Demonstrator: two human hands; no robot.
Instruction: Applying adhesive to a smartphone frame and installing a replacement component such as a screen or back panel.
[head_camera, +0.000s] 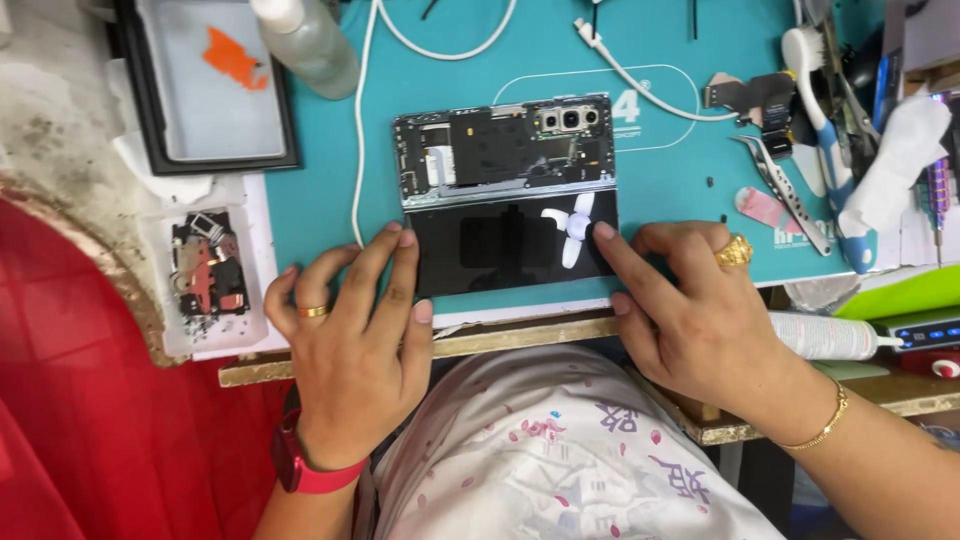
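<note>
I see the opened phone (505, 205) lying long-axis left-right, cameras far-right, my left hand (350, 340) and right hand (690, 310) spread flat on it, a tray (205, 335) holding small parts.

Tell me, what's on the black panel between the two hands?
In the head view, a small white propeller-shaped piece lies on the black panel, close by the right hand; toward the left hand the panel is bare.
</note>
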